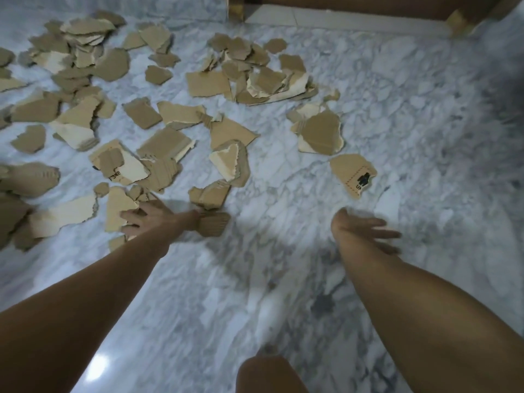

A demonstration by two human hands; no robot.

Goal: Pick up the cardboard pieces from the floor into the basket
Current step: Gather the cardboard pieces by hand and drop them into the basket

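1. Cardboard pieces [175, 114] are being spread over the floor [397, 109], mostly at the left and far side.
2. The left hand [144, 219] is being laid on near pieces.
3. The right hand [360, 228] is being held over bare floor, near a printed piece [353, 174].

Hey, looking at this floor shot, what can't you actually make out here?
- Basket: not in the head view at all.
- Right hand: motion-blurred, so its fingers' pose is unclear.
- Left hand: on a torn brown cardboard piece; grip unclear.
- Printed brown cardboard scrap: lettering too small to read.
- Cardboard at left edge: cut off.
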